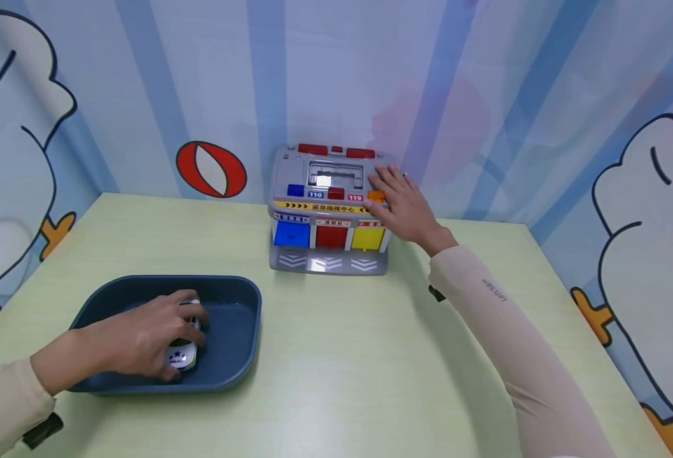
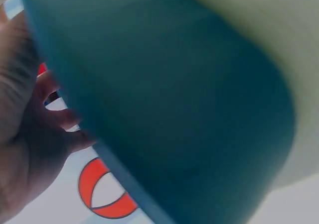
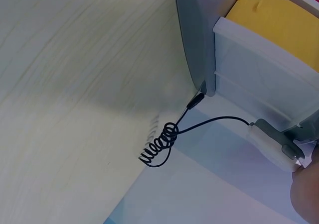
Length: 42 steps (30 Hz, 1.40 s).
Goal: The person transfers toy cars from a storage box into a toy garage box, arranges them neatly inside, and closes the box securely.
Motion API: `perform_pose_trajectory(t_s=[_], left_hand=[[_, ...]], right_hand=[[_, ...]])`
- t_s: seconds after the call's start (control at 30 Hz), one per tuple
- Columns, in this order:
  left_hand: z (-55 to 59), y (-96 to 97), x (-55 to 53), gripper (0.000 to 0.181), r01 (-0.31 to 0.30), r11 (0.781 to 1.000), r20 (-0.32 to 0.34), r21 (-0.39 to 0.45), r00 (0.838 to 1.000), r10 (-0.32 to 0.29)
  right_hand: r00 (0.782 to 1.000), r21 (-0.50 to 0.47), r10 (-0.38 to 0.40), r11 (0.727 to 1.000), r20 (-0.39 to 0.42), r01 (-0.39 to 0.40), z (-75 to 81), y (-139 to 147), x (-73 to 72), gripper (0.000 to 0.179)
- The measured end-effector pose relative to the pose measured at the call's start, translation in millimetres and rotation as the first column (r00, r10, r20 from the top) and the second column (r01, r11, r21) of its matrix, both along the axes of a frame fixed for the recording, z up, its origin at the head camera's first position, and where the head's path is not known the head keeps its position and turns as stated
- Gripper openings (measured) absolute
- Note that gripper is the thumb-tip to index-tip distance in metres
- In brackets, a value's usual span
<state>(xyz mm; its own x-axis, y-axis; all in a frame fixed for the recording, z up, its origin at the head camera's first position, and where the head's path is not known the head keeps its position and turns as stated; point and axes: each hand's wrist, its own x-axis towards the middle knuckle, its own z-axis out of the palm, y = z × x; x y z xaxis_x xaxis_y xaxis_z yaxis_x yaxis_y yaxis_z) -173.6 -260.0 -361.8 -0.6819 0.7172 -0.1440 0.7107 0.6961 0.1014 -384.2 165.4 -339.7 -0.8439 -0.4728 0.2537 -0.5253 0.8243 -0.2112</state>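
Observation:
At the front left, my left hand [image 1: 147,334] reaches into a dark blue tray [image 1: 230,337] and grips a small white toy police car [image 1: 182,357] with stars on it. The fingers curl over the car and hide much of it. In the left wrist view the tray's wall [image 2: 174,94] covers most of the picture and the car is out of sight. Farther back, my right hand [image 1: 402,203] rests on the roof's right end of a grey toy garage [image 1: 327,262], fingers extended beside an orange button [image 1: 376,196]. Blue [image 1: 292,234], red [image 1: 331,237] and yellow [image 1: 367,239] doors line its front.
A handset [image 3: 274,147] hangs on the garage's right side, with a black coiled cord [image 3: 162,142] running to the base. The pale wooden table [image 1: 325,356] ends at a printed curtain [image 1: 336,76] behind the garage.

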Motion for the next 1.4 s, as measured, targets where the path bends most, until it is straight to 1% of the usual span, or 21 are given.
perform_pose_trajectory(t_s=[0.2, 0.37, 0.53, 0.63, 0.73, 0.97, 1.2, 1.3, 1.4], left_hand=[[18.8, 10.0, 1.5, 0.037, -0.018, 1.000, -0.049, -0.022, 0.999, 0.017], [37.0, 24.1, 1.4, 0.040, -0.017, 1.000, -0.092, -0.019, 0.996, 0.015], [53.9, 43.4, -0.6, 0.041, 0.052, 0.999, -0.158, 0.007, 0.986, -0.050], [59.9, 58.3, -2.7, 0.042, 0.094, 0.996, -0.193, -0.008, 0.977, -0.094], [60.5, 72.4, -6.4, 0.042, 0.120, 0.992, -0.206, -0.023, 0.971, -0.123], [54.4, 98.2, -17.9, 0.045, 0.169, 0.984, -0.203, -0.056, 0.963, -0.177], [52.5, 119.9, -24.6, 0.047, 0.178, 0.981, -0.186, -0.077, 0.964, -0.190], [49.5, 128.2, -28.3, 0.048, 0.190, 0.978, -0.182, -0.083, 0.962, -0.202], [46.1, 135.7, -33.1, 0.049, 0.188, 0.978, -0.164, -0.087, 0.966, -0.200]], right_hand=[[1.000, -0.002, -0.002, 1.000, 0.003, 0.002, 0.3, -0.8, 0.5, 0.072], [1.000, 0.000, -0.004, 1.000, 0.004, 0.004, 0.8, -1.2, 0.5, 0.072], [1.000, -0.001, -0.011, 1.000, 0.003, 0.011, 1.2, 0.6, -0.3, 0.072], [1.000, -0.006, -0.010, 1.000, 0.003, 0.010, 0.0, 1.7, -0.1, 0.073], [1.000, -0.011, -0.010, 1.000, 0.001, 0.010, -1.5, 2.5, 0.9, 0.073], [1.000, -0.011, -0.010, 1.000, 0.007, 0.010, -3.4, 1.3, 2.1, 0.073], [1.000, -0.010, 0.007, 1.000, -0.014, -0.007, -2.0, 0.1, 2.4, 0.071], [1.000, -0.014, 0.015, 1.000, -0.020, -0.015, -1.3, -0.2, 1.7, 0.071], [1.000, -0.019, 0.018, 1.000, -0.025, -0.019, -1.2, -0.5, 0.6, 0.070]])
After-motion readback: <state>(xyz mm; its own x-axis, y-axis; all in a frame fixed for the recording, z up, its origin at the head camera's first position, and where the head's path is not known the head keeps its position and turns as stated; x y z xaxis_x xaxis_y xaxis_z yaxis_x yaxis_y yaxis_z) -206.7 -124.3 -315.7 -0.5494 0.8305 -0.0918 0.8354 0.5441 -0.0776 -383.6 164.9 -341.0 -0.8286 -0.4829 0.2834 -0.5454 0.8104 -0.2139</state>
